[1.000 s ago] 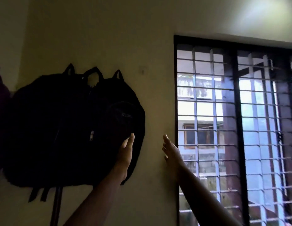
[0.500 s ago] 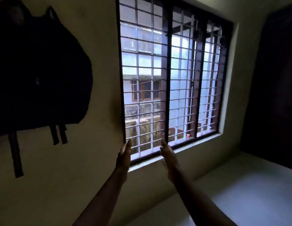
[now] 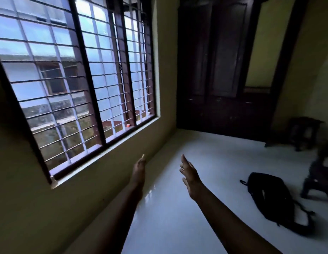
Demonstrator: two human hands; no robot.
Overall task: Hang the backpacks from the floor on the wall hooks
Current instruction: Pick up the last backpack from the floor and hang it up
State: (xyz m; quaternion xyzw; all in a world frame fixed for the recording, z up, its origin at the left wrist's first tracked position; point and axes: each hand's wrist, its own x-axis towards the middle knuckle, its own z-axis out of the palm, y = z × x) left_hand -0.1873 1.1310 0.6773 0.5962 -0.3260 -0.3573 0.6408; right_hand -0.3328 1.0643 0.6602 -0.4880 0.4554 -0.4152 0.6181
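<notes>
A big window [image 3: 67, 79] with dark frames and thin bars is seen on the left. Another building is seen through the glass. A small red thing [image 3: 128, 125] is seen low down by the bars, but it is too small to be told. Under the window, a yellow wall [image 3: 40, 208] is seen in shadow.

Near the middle, the left hand [image 3: 138, 171] is held out in the air, in front of the place where wall and floor meet. It is seen from its side. Its fingers [image 3: 142, 158] are held straight, so the grip is spread and nothing is held in it. Just to the right, the right hand [image 3: 189, 177] is held out too, apart from the left one. Its fingers are straight and close together, with the thumb [image 3: 185, 181] a little apart below them. This grip is spread as well, and nothing is touched by it.

A white, shiny floor [image 3: 205, 153] is seen under both arms. At the back of the room, a tall dark cupboard [image 3: 220, 70] is set against the wall.

Further right, one black backpack [image 3: 269, 198] is laid flat on the floor, well apart from both hands. Its straps [image 3: 304, 213] are spread out beside it. Just past it, at the right edge, a dark wooden stool [image 3: 319, 176] is seen. A small dark stool [image 3: 304, 132] is stood farther back, near the cupboard.
</notes>
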